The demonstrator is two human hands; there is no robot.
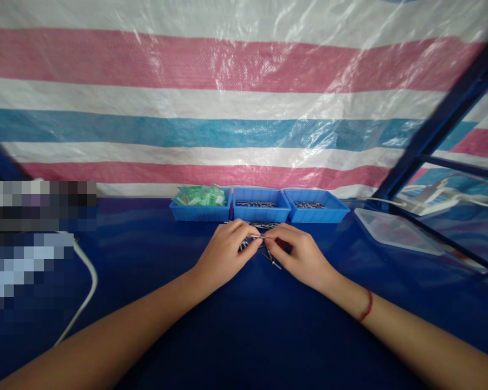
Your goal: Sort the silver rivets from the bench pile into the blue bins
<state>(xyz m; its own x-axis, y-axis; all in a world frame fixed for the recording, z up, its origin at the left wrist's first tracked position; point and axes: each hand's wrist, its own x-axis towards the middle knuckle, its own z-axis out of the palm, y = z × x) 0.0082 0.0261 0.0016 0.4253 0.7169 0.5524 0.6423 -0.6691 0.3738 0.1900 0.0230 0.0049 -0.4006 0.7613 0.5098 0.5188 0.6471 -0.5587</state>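
Over the middle of the blue table, my left hand (230,246) and my right hand (299,249) meet with thumb and forefinger pinched. Between their fingertips is a small, thin metal pin (257,236), lying roughly level; its exact kind is too small to make out. Beneath and around the fingers lies a loose pile of similar thin metal pins (273,261), partly hidden by both hands. More pins (264,225) lie just beyond the fingertips, in front of the blue trays.
Three blue trays stand side by side: the left tray (199,214) holds green plastic packets (203,195), the middle tray (262,214) and right tray (321,215) hold metal pieces. A clear plastic lid (398,232) and white power strip (427,197) lie right. A white cable (90,271) curves left.
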